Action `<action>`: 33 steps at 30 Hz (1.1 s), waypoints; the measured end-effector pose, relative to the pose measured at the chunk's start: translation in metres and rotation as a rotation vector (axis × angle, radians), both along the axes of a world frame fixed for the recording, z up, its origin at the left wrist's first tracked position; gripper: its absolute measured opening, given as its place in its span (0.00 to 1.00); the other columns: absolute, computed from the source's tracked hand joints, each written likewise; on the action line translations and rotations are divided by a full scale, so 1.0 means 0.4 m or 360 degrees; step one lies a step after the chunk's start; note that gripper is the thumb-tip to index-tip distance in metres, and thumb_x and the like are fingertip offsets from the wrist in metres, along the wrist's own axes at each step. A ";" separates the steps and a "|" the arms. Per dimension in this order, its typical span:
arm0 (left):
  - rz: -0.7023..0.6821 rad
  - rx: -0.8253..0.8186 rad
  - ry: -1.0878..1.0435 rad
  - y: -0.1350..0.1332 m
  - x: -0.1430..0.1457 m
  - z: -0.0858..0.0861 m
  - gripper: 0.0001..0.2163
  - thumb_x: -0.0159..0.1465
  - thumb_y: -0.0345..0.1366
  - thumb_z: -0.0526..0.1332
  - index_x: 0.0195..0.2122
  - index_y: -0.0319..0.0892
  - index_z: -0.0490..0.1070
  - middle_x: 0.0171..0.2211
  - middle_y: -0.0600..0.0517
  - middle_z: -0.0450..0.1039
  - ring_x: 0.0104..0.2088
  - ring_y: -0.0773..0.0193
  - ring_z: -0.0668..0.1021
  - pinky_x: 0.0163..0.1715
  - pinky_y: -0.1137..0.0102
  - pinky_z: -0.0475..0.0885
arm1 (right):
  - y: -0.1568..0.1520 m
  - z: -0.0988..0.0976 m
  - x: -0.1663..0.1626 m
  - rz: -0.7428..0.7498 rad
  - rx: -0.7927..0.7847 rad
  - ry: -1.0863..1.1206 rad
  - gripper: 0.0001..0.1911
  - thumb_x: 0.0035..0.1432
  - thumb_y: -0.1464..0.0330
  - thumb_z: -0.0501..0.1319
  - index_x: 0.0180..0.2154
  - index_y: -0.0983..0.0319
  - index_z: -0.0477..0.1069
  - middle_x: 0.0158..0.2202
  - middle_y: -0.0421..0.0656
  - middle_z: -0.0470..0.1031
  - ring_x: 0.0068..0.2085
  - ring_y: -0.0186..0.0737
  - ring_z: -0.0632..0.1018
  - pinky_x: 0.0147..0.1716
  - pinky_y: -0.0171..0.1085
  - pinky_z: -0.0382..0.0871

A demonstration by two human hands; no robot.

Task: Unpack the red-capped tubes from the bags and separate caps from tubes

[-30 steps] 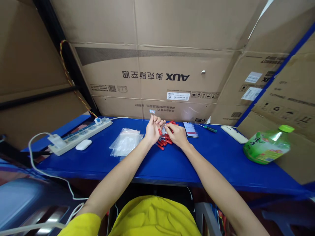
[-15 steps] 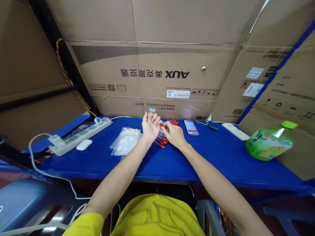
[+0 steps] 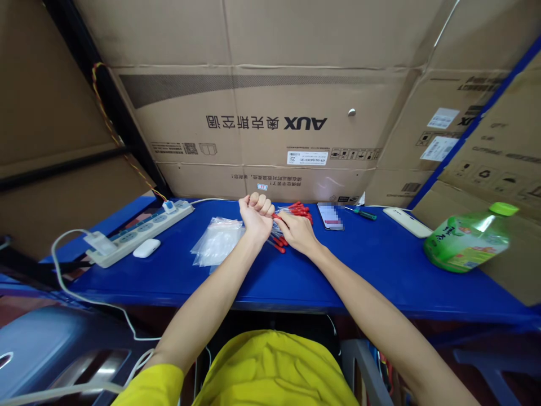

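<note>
My left hand [image 3: 256, 219] is curled into a fist, palm side towards me, above the blue table [image 3: 253, 287]. Whatever lies inside its fingers is hidden. My right hand [image 3: 299, 231] pinches a slim red-ended tool [image 3: 275, 216], whose red part shows between the two hands, touching the edge of the left fist. Under and behind the hands lies a pile of similar red-ended tools [image 3: 301, 210] with thin, pale shafts; their exact kind is too small to tell. Clear plastic zip bags [image 3: 217, 242] lie stacked left of my left wrist.
A phone [image 3: 330, 216] and a small green-handled screwdriver [image 3: 364, 213] lie to the right, then a white power bank [image 3: 408, 223] and a green bottle [image 3: 469, 239]. A power strip [image 3: 143, 231] and a white earbud case [image 3: 146, 248] are at left. Cardboard [image 3: 270, 96] stands behind.
My left hand's fingers have curled in from a looser, more open pose to a fist. The right hand stays pinched on the red-ended tool. The view has shifted slightly.
</note>
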State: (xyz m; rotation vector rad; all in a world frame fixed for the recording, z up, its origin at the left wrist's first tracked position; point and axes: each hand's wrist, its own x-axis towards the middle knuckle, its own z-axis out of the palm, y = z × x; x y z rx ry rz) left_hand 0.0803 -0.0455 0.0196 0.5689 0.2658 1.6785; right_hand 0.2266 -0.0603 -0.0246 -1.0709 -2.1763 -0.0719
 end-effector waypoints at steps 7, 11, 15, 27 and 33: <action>0.0174 -0.0150 -0.0075 0.004 -0.001 0.004 0.21 0.73 0.39 0.46 0.22 0.44 0.41 0.18 0.59 0.35 0.16 0.70 0.43 0.16 0.69 0.45 | -0.005 0.001 -0.016 0.0046 0.0065 0.0023 0.21 0.76 0.59 0.49 0.34 0.58 0.72 0.30 0.42 0.78 0.31 0.39 0.76 0.33 0.36 0.59; 0.0270 -0.0210 -0.0178 0.021 -0.048 0.018 0.20 0.72 0.36 0.44 0.22 0.44 0.40 0.17 0.59 0.35 0.17 0.70 0.42 0.16 0.68 0.44 | -0.015 0.002 -0.013 0.0036 0.0083 0.0084 0.22 0.76 0.59 0.48 0.33 0.58 0.73 0.29 0.43 0.77 0.32 0.39 0.77 0.35 0.36 0.61; 0.0521 -0.0182 -0.0226 0.054 -0.143 0.029 0.21 0.73 0.36 0.44 0.22 0.43 0.38 0.17 0.59 0.34 0.17 0.69 0.42 0.17 0.69 0.44 | -0.009 0.022 0.038 -0.0116 0.0008 0.0257 0.22 0.76 0.57 0.47 0.38 0.57 0.76 0.32 0.44 0.80 0.34 0.41 0.79 0.36 0.35 0.63; -0.0049 -0.0039 0.0017 0.037 -0.007 -0.018 0.20 0.75 0.42 0.50 0.24 0.43 0.53 0.20 0.58 0.44 0.18 0.71 0.52 0.18 0.73 0.53 | 0.056 0.065 0.226 -0.0863 -0.0442 -0.0136 0.18 0.69 0.55 0.56 0.39 0.56 0.80 0.35 0.47 0.83 0.39 0.48 0.81 0.35 0.38 0.64; -0.0091 -0.0117 0.0073 0.038 0.005 -0.026 0.20 0.75 0.43 0.48 0.24 0.43 0.53 0.23 0.56 0.48 0.21 0.69 0.58 0.23 0.73 0.61 | 0.061 0.053 0.258 -0.0908 -0.0783 -0.0424 0.14 0.60 0.54 0.67 0.31 0.56 0.80 0.36 0.48 0.83 0.38 0.47 0.81 0.34 0.38 0.66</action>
